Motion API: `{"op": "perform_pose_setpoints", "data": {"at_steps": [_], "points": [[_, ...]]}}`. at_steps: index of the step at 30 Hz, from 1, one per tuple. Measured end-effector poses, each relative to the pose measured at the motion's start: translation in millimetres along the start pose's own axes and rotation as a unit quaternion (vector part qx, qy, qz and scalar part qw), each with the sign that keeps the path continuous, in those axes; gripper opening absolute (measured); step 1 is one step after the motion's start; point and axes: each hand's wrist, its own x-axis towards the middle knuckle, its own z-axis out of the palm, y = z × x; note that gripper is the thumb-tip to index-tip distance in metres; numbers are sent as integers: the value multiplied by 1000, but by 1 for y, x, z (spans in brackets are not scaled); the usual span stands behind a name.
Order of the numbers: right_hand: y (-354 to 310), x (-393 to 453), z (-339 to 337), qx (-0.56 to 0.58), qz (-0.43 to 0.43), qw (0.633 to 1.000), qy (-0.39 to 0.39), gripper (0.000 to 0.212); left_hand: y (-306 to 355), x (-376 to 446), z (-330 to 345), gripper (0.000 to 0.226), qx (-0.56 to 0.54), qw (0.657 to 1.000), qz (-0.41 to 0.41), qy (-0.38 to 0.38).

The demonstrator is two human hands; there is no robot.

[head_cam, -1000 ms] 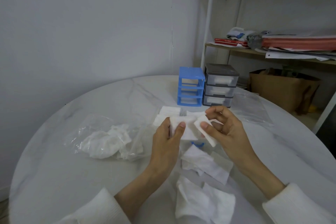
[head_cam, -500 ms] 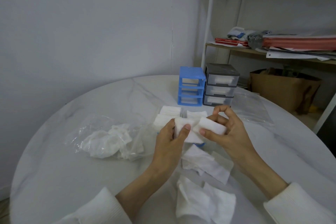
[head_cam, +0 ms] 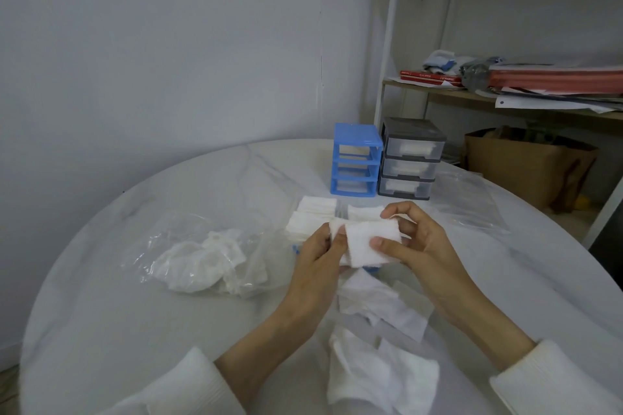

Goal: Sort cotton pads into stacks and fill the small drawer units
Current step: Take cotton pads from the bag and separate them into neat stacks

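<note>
We hold a small stack of cotton pads (head_cam: 369, 242) above the middle of the table (head_cam: 101, 330), our left hand (head_cam: 317, 256) pinching its left end, our right hand (head_cam: 414, 242) clamped on it, thumb in front and fingers behind. The pads look light, soft and easily crumpled, so we judge a gentle grip on opposite edges keeps them squared. The drawers (head_cam: 409, 158) wait near the far edge.

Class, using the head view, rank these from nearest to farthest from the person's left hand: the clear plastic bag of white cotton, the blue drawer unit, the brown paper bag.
1. Clear plastic bag of white cotton, just left of the left hand.
2. Blue drawer unit, behind, across the table.
3. Brown paper bag, far right, beyond the table.
</note>
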Motion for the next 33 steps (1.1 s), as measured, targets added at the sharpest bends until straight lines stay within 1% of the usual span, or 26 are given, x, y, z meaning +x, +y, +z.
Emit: {"op": "perform_pose_setpoints", "data": {"at_steps": [3, 6, 8, 11, 16, 20, 27, 33], "points": [[-1, 0, 0, -21, -12, 1000, -16, 19, 1, -1, 1, 25, -24, 1000, -2, -12], [2, 2, 0, -41, -20, 999, 4, 16, 5, -2, 2, 27, -49, 999, -11, -17], [3, 3, -1, -58, -26, 998, 26, 18, 5, -1, 2, 27, -57, 998, -12, -11], [3, 3, -3, -77, -37, 996, 30, 22, 4, 0, 2, 28, -73, 997, -12, 4], [3, 1, -4, -149, -55, 987, 18, 41, 4, 1, 2, 26, -69, 997, -17, 8], [1, -1, -4, -190, -82, 978, 15, 42, 4, 0, 2, 27, -54, 998, -12, 4], [-4, -6, 0, -266, -139, 954, 5, 37, 5, -3, 2, 30, -29, 999, 9, -11], [-3, -7, 0, -294, -170, 941, 9, 43, 9, -7, 2, 31, -14, 999, 25, -16]]}}
